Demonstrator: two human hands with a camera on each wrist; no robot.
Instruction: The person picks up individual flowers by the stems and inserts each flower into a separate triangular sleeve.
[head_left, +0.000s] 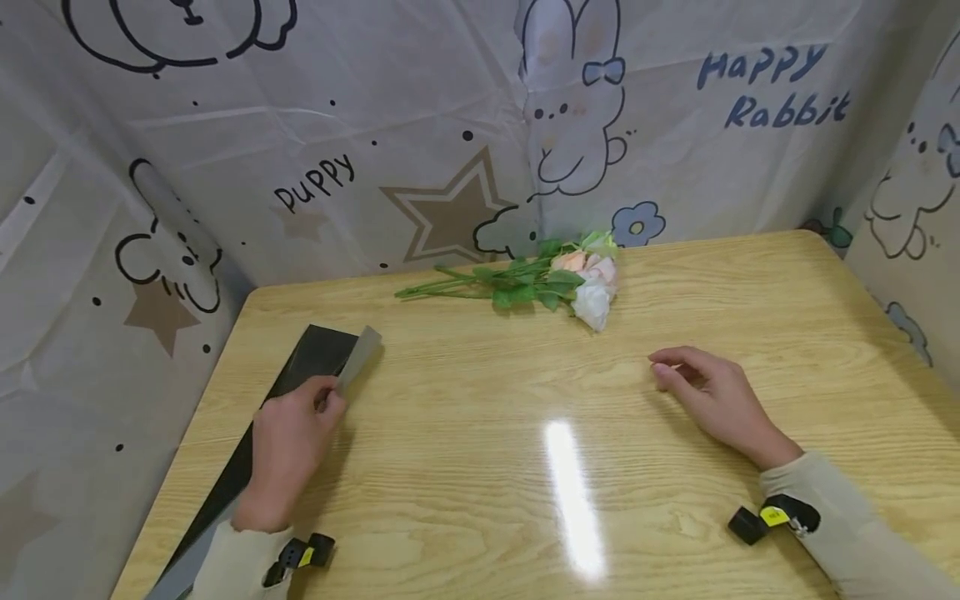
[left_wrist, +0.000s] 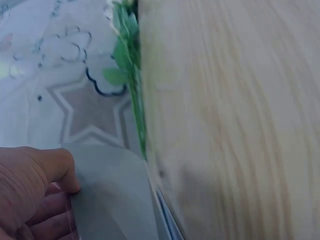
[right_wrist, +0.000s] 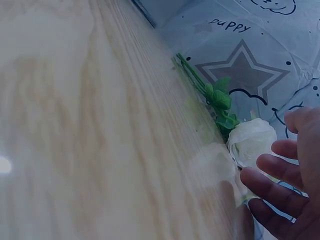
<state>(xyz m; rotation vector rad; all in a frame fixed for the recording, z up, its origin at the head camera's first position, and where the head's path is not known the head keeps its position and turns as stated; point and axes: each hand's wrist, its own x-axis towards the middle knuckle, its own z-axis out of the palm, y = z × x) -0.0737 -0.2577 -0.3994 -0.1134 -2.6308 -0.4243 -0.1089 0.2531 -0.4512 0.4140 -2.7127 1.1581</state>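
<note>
At the table's left side lies a long, dark folded sheet (head_left: pixel 311 354), black with a grey underside. My left hand (head_left: pixel 292 442) pinches a grey corner (left_wrist: pixel 115 190) of it between thumb and fingers, and that corner is lifted and turned over. Part of the sheet is hidden behind the hand and forearm. My right hand (head_left: pixel 712 400) hovers over the right half of the table with nothing in it, its fingers loosely bent. Nearest to it is a bunch of artificial roses (head_left: pixel 592 287), white, pink and peach, with green stems pointing left along the back edge.
The pale wood table (head_left: pixel 465 467) reflects a bright strip of light near its middle. A printed cloth (head_left: pixel 420 100) with rabbits, stars and words hangs behind and along both sides. Each wrist wears a small black camera (head_left: pixel 750 525).
</note>
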